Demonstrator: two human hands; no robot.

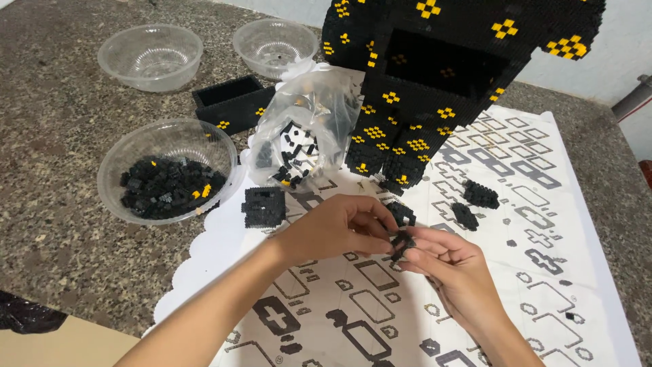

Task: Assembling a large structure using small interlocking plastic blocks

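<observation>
pinching a small cluster of black plastic building bricks point(402, 243) between both hands, i hold it just above the white printed instruction sheet point(502, 272) that covers this part of the speckled grey stone table point(54, 224); my left hand point(336, 228) comes in from the left with its fingers curled together, thumb and fingertips clamped on the upper side of the cluster; my right hand point(451, 268) lies palm up below it, the fingers half curled and closed on the cluster's lower edge, so the two hands touch at the piece; just beyond my left fingers another small black brick assembly point(402, 213) rests on the sheet; a flat square black brick block point(263, 206) lies left of my left hand, near the sheet's scalloped edge; two more little black brick lumps point(473, 204) sit to the right, well apart from my hands; behind them stands a tall black brick model dotted with yellow squares point(435, 81); a crumpled clear plastic bag with loose black pieces point(302, 129) leans beside it; a clear plastic bowl full of black and a few yellow bricks point(166, 170) sits on the table to the left; two clear bowls point(151, 56), nearly bare, stand farther back, with an open black brick box point(232, 100) between them and the bag.
</observation>
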